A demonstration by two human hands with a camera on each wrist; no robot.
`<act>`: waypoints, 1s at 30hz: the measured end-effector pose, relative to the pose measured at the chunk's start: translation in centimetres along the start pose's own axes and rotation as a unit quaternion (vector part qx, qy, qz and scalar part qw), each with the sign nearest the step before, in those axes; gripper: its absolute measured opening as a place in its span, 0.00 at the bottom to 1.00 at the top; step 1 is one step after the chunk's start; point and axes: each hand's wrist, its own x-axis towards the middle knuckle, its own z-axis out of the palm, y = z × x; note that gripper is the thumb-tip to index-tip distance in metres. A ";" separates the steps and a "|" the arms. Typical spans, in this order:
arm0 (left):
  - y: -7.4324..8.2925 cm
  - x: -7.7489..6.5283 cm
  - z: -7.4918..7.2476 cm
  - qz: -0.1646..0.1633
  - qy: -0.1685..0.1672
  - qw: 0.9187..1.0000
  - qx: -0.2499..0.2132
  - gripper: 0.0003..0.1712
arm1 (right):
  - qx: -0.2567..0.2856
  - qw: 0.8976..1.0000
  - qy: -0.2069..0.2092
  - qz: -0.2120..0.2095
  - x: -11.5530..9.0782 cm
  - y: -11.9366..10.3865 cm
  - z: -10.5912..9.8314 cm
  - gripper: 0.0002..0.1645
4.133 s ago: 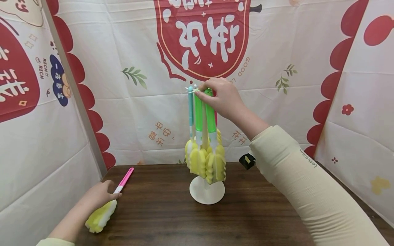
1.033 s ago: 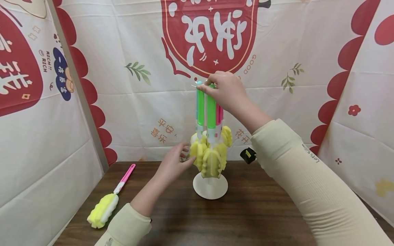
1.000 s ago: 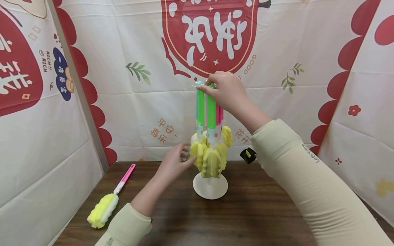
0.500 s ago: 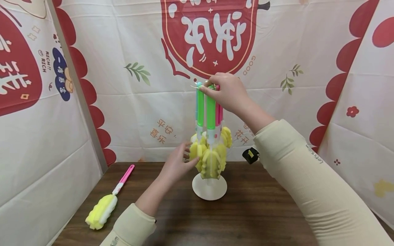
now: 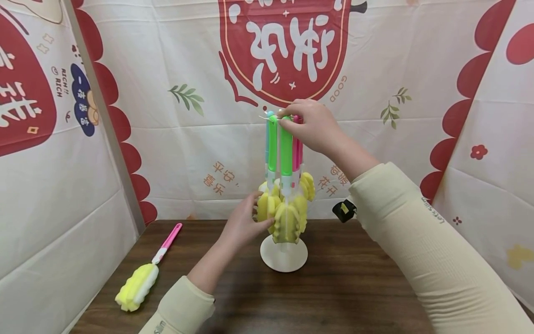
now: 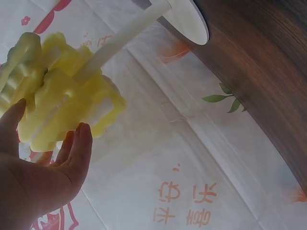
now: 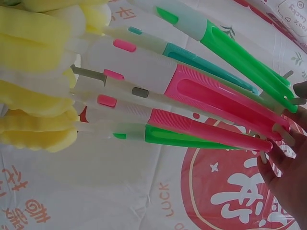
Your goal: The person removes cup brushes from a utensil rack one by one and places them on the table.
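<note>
A large off-white cloth backdrop printed in red, green and orange [image 5: 167, 157] stands behind, and in the head view a dark brown wood-grain table [image 5: 346, 287] fills the space below it.

At the table's centre is an upright white plastic stand with a round base [image 5: 271, 257], its slim post pointing to 12 o'clock. Brushes hang around it, handles up and yellow sponge heads down: two with bright green handles in front, a light blue one towards 10 o'clock, pinks towards 2.

One loose brush with a pink-and-white handle and a yellow-and-white sponge head [image 5: 143, 278] lies flat on the table at 8 o'clock from the stand, well apart from it. Its long axis runs from 1 to 7 o'clock, handle far, sponge near; the left hand is the nearer one to it.

The right hand [image 5: 314, 123] comes to the stand's top from 4 o'clock, thumb and fingers bent in together around the hooked top; exactly what they pinch is hidden.

The left hand [image 5: 244, 222] meets the cluster from 8 o'clock, thumb and fingers curved about a ribbed yellow sponge head [image 5: 267, 206], touching it from both sides; how hard they press I cannot tell. That brush hangs near vertical, apparently under the left green handle [image 5: 272, 146], so its upper end sits at 12 o'clock from these fingers, just beside the right fingertips.

Smallest are the pale hooks [image 7: 287, 136] at the handle tops.
</note>
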 end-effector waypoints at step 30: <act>-0.1 -0.7 0.0 0.034 0.034 0.999 0.013 0.23 | 0.004 1.000 0.006 -0.001 -0.2 0.2 0.1 0.23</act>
